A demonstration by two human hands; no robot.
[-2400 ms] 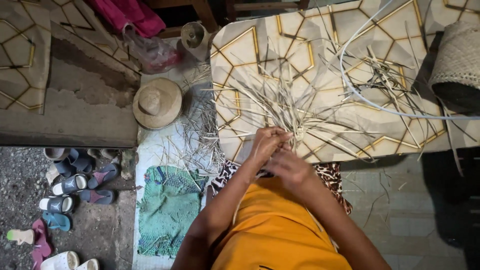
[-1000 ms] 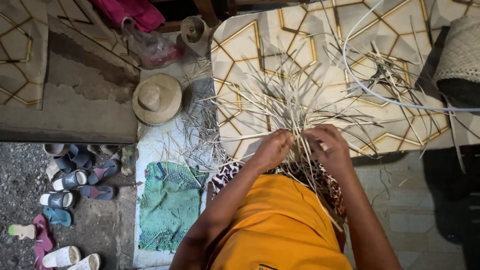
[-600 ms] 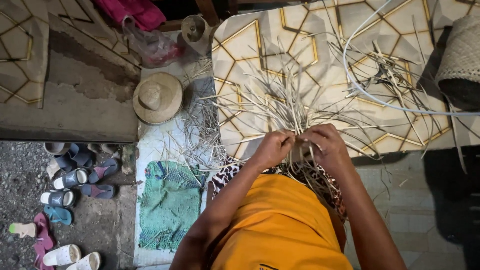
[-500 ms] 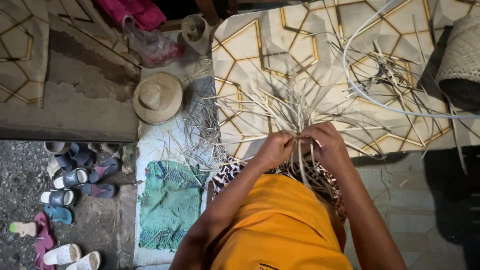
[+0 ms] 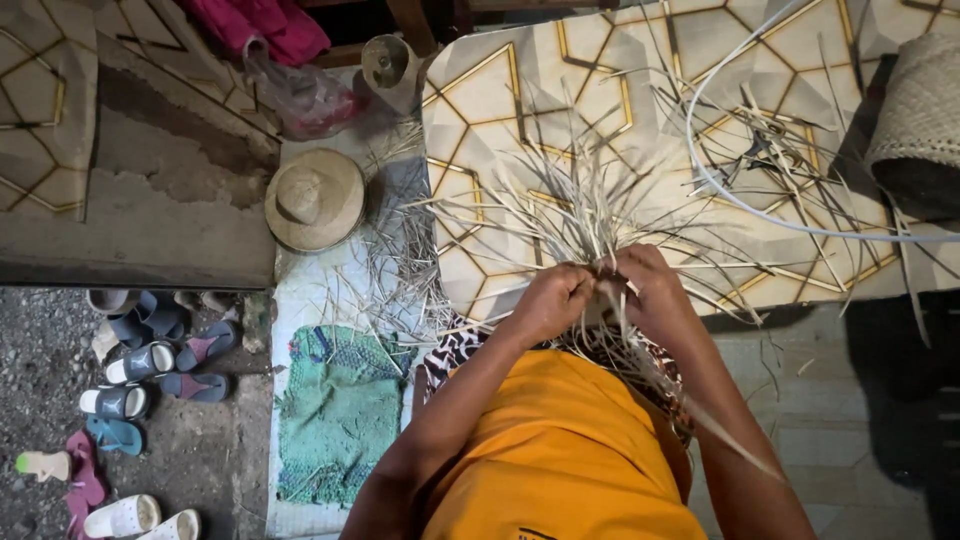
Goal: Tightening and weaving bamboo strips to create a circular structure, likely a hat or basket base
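A bundle of pale dried straw strips (image 5: 570, 215) fans out over the patterned floor mat (image 5: 500, 90). Both hands meet at the near end of that bundle. My left hand (image 5: 555, 298) is closed around some strips there. Close beside it, my right hand (image 5: 650, 290) grips other strips, and a few long ones trail down past my right forearm. My orange shirt (image 5: 560, 450) fills the bottom of the head view.
A straw hat (image 5: 313, 198) lies left of the mat. A green cloth (image 5: 340, 410) is beside my left arm. Several sandals (image 5: 140, 370) sit at lower left. A white hose (image 5: 760, 205) curves across the mat; a woven basket (image 5: 920, 120) stands at right.
My hands were together low at the mat's edge, then moved up and right into the bundle. The right hand has shifted its grip on the strips; the fan has bunched tighter.
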